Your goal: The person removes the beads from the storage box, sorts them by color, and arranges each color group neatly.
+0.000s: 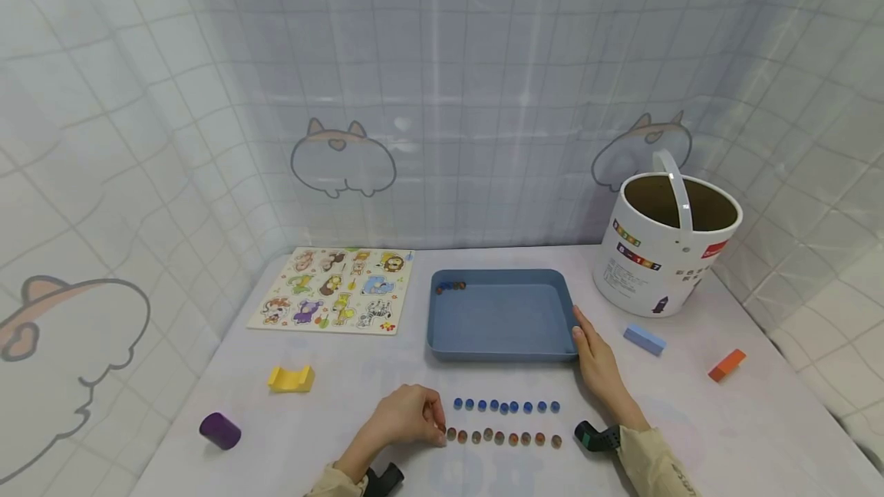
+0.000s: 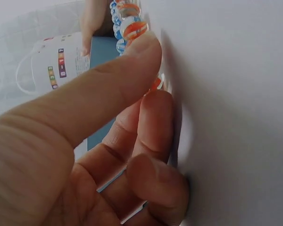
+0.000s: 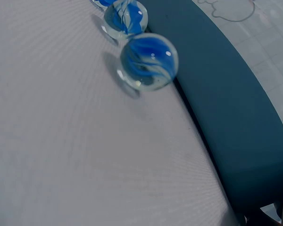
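My left hand (image 1: pixel 412 415) pinches an orange-swirled marble (image 2: pixel 156 84) between thumb and forefinger at the left end of a row of orange and greenish marbles (image 1: pixel 488 434). The other fingers curl near the table, and the fingertips hide most of that marble. Behind that row runs a second one of blue-swirled glass marbles (image 1: pixel 504 408). My right hand (image 1: pixel 599 363) holds the right side of a blue rectangular tray (image 1: pixel 497 356) near its front corner. Inside the tray, several small blue and orange marbles (image 1: pixel 452 285) gather at the back left corner.
A white bucket (image 1: pixel 645 267) with a raised handle stands at the back right. Near it lie a blue block (image 1: pixel 644 339) and an orange block (image 1: pixel 727 365). To the left are an animal picture board (image 1: pixel 334 290), a yellow notched block (image 1: pixel 291 380) and a purple cylinder (image 1: pixel 220 431).
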`<state>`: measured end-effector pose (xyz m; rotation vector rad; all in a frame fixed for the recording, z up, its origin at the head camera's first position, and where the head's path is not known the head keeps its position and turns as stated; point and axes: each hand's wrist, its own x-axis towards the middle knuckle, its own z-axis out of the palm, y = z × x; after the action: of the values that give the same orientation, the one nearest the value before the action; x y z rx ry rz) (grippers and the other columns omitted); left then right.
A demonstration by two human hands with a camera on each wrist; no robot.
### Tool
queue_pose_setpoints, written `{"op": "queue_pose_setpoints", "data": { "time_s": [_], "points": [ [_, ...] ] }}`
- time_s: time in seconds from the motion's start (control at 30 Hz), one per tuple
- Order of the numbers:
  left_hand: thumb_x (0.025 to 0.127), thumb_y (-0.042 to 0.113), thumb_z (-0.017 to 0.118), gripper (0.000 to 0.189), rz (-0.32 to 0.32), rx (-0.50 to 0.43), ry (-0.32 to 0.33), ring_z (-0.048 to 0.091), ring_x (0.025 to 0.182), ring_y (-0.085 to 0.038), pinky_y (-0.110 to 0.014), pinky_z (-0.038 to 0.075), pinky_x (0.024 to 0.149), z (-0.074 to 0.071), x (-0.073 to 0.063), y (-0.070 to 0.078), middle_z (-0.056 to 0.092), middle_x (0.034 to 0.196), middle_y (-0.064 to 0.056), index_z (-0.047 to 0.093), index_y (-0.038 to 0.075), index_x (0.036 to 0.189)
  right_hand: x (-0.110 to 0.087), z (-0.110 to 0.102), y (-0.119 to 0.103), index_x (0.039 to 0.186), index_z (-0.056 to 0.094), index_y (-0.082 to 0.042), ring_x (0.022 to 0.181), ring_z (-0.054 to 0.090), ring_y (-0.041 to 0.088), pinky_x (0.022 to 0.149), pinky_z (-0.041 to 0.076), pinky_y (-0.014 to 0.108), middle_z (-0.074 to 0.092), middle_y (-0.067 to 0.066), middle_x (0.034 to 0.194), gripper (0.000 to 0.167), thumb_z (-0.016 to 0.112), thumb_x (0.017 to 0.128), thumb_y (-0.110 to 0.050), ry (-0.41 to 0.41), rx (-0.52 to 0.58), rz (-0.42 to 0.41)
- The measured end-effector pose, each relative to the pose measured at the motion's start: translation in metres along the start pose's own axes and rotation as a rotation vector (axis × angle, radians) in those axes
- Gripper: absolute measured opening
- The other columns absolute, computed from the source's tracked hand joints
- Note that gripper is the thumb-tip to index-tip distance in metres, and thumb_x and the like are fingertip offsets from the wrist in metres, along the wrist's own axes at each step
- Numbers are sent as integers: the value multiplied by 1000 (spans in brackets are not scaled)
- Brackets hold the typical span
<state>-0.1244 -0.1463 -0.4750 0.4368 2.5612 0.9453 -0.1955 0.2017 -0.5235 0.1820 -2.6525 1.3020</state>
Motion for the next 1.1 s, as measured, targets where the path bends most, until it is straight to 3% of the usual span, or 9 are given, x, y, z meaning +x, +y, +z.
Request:
{"op": "queue_pose_setpoints", "data": {
  "time_s": [0.3, 0.5, 0.6, 0.7, 0.8, 1.0, 1.1],
  "points": [
    [66, 18, 87, 21, 12, -42, -29, 47, 52, -6, -22, 35, 50, -9, -4, 4, 56, 59, 10, 69, 17, 78, 0, -1, -2, 153, 25, -6, 140, 28, 49, 112, 22, 61, 29, 24, 155, 53, 29, 108, -32, -8, 3, 2],
    [86, 24, 74, 23, 80, -146, 49, 52, 61, -10, -26, 42, 53, -35, 10, 14, 64, 77, 1, 71, 7, 100, -1, -2, -1, 153, 25, -7, 141, 27, 49, 113, 21, 61, 28, 24, 156, 52, 29, 108, -31, -11, -3, 16],
    [93, 24, 65, 26, 94, -275, 113, 55, 64, -15, -29, 46, 56, -46, 30, 20, 68, 87, -7, 67, 3, 109, -1, -2, -1, 154, 25, -8, 141, 27, 48, 113, 21, 61, 27, 23, 156, 52, 28, 108, -33, -15, 1, 19],
    [97, 21, 59, 27, 51, -416, 180, 56, 64, -17, -30, 44, 57, -54, 59, 31, 70, 96, -18, 64, 2, 116, -1, -4, -1, 153, 25, -7, 141, 27, 48, 113, 21, 61, 27, 23, 156, 52, 28, 108, -33, -11, -2, 16],
    [100, 20, 54, 30, -6, -500, 261, 56, 64, -16, -30, 43, 59, -60, 91, 44, 69, 104, -19, 60, 3, 123, -1, -4, 1, 153, 26, -7, 141, 28, 48, 113, 22, 60, 29, 24, 155, 52, 28, 108, -32, 4, 4, 8],
    [100, 19, 51, 36, -97, -574, 339, 65, 81, -35, -32, 43, 62, -57, 143, 56, 67, 114, -17, 53, 3, 133, 0, 0, 2, 152, 29, -5, 140, 32, 47, 112, 24, 59, 33, 23, 154, 51, 31, 107, -30, 28, 25, -9],
    [100, 16, 49, 35, -159, -548, 381, 67, 83, -34, -28, 42, 60, -53, 160, 55, 68, 113, -17, 54, 2, 131, 1, 1, 2, 152, 30, -5, 140, 32, 46, 112, 24, 59, 34, 23, 153, 51, 31, 107, -30, 31, 25, -13]
  ]
}}
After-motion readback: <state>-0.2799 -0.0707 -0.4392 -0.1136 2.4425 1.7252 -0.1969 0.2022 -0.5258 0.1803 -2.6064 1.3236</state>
